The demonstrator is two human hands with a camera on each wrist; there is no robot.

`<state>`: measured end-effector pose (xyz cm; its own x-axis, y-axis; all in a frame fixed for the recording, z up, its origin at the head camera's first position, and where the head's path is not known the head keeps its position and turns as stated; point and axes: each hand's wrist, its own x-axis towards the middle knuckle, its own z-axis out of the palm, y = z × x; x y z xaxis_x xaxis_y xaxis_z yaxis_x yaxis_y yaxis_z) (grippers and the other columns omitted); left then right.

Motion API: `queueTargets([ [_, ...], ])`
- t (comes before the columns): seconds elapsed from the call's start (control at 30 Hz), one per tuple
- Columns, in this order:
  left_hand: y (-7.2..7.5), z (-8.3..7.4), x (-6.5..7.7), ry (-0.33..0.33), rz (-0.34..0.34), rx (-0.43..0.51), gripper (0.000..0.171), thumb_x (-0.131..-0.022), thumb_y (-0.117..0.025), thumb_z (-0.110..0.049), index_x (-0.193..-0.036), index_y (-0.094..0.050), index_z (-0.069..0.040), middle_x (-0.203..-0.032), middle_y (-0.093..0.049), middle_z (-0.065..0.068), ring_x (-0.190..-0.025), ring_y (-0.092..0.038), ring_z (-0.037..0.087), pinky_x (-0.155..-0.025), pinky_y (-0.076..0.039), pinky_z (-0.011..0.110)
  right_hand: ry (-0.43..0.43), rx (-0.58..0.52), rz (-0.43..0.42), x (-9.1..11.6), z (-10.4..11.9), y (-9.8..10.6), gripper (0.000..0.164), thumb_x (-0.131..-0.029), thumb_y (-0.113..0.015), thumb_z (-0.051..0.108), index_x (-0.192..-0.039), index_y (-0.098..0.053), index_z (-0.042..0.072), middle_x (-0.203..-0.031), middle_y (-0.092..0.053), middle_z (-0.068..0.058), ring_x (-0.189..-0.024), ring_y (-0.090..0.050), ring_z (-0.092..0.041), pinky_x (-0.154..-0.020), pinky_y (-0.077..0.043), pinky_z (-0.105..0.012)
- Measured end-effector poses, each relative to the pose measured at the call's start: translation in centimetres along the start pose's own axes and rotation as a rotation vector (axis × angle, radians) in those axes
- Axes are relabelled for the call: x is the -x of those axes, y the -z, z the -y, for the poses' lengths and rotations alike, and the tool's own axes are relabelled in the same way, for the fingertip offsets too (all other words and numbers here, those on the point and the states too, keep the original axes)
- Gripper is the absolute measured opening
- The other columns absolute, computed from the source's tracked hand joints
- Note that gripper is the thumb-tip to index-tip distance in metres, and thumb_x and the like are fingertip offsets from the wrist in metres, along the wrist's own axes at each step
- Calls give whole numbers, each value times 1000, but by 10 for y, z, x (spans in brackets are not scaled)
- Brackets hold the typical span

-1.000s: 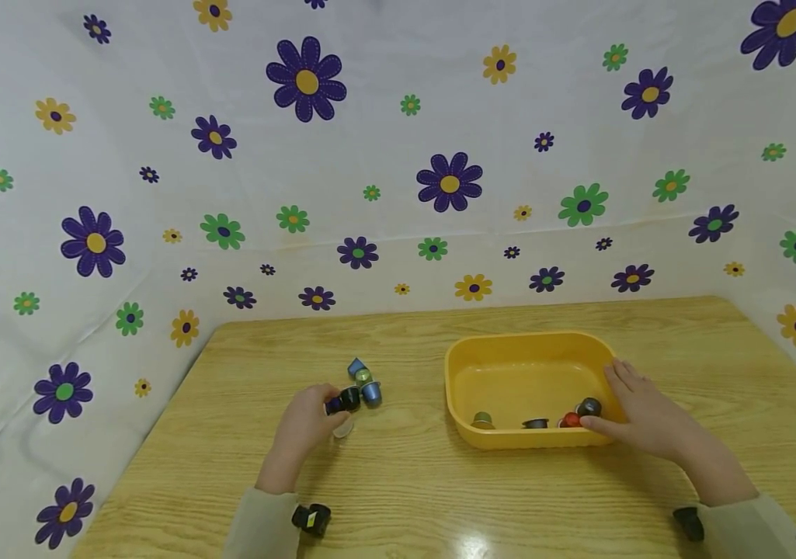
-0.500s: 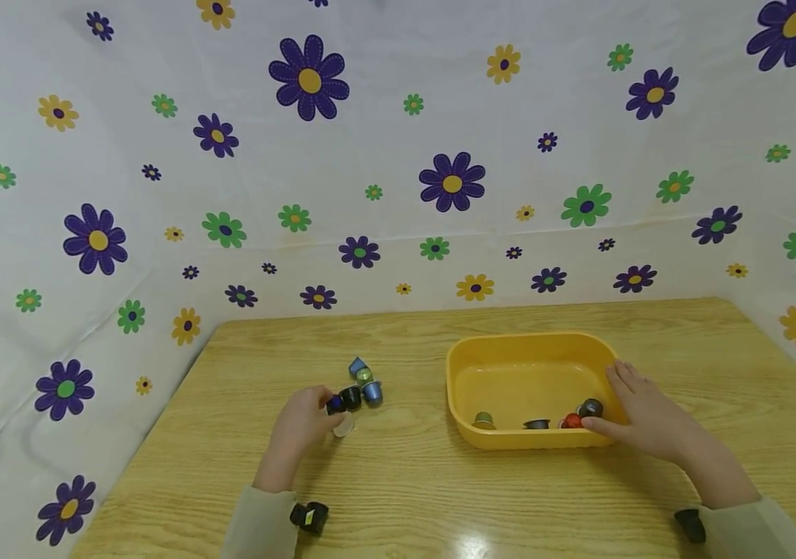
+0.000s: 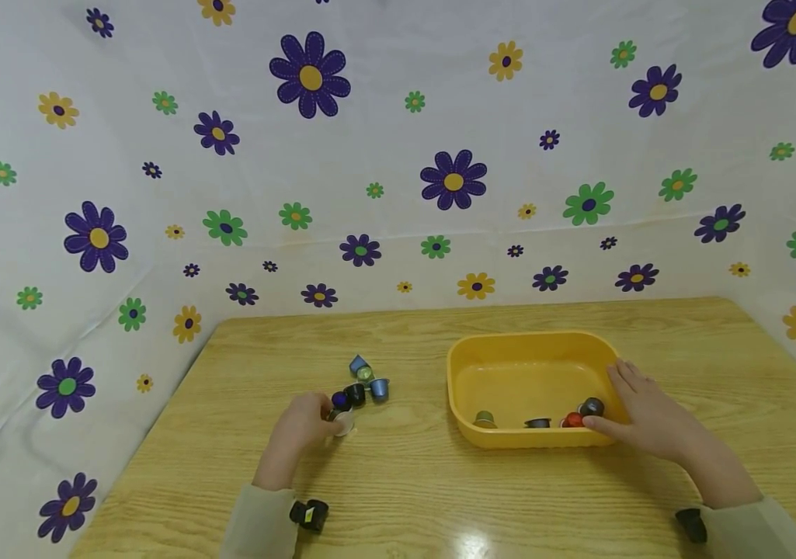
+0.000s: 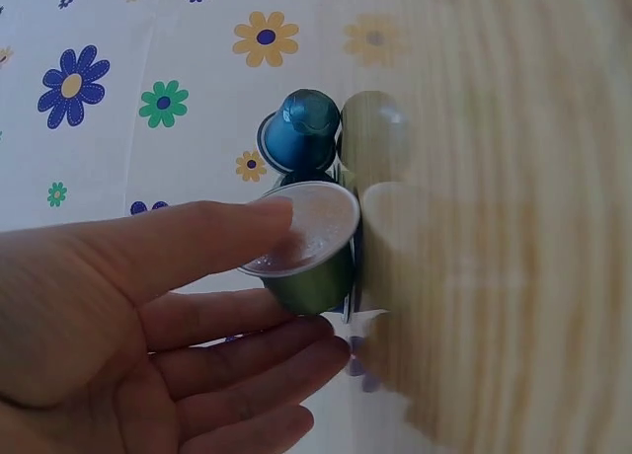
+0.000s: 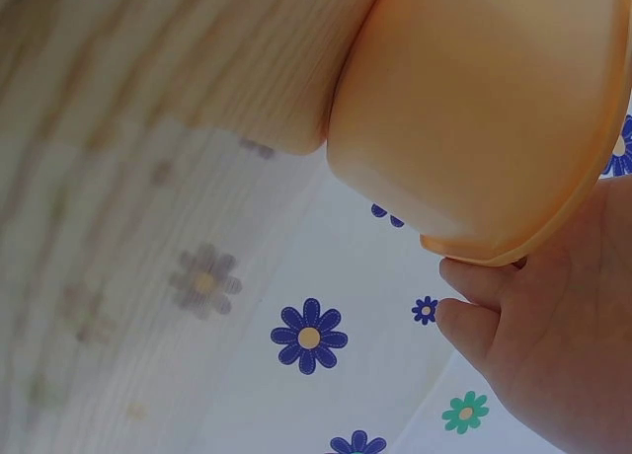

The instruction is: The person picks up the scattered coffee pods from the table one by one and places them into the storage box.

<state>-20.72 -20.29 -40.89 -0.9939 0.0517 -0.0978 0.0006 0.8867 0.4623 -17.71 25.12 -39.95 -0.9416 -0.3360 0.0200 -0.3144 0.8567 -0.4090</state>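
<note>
One green capsule (image 4: 321, 252) — the left hand (image 3: 303, 423) pinches it.

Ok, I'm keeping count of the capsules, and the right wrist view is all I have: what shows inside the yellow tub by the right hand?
Observer: At least four capsules show in the yellow tub: an olive capsule, a red capsule and two dark capsules.
Operator: Noted. And what is the left hand doing?
Observer: The left hand pinches a pale-lidded green capsule, thumb on the lid.
Operator: Any more outside the tub?
Observer: Yes, a cluster of capsules lies on the table just beyond that hand, blue, green and black among them.
</note>
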Motion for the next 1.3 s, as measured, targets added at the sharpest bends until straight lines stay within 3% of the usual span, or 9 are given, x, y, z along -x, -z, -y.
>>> queueTargets([
  [0.87,-2,3,1,-44,10,-11,19,-73,-71,-16,-80,-61,-2,-73,-56,3,-65,-47,16,-60,-43,32,-3,15,-1,0,-1,-1,93,-81,-54,51,-132,-17,-18,-137,-9,-36,-124,-9,-48,-98,-12,-57],
  [1.07,-1,2,1,-50,-32,-3,22,-75,-69,-17,-87,-60,0,-77,-55,5,-67,-47,17,-60,-42,33,-5,24,-2,-1,-1,-1,94,-81,-54,52,-132,-18,-18,-137,-10,-36,-124,-10,-48,-98,-13,-57],
  [1.3,1,-3,3,-90,-143,74,22,-77,-68,-16,-92,-61,-1,-95,-60,13,-88,-56,28,-75,-45,43,-3,22,-2,-1,-1,-1,93,-81,-54,52,-131,-18,-18,-136,-10,-36,-124,-11,-48,-98,-13,-58],
])
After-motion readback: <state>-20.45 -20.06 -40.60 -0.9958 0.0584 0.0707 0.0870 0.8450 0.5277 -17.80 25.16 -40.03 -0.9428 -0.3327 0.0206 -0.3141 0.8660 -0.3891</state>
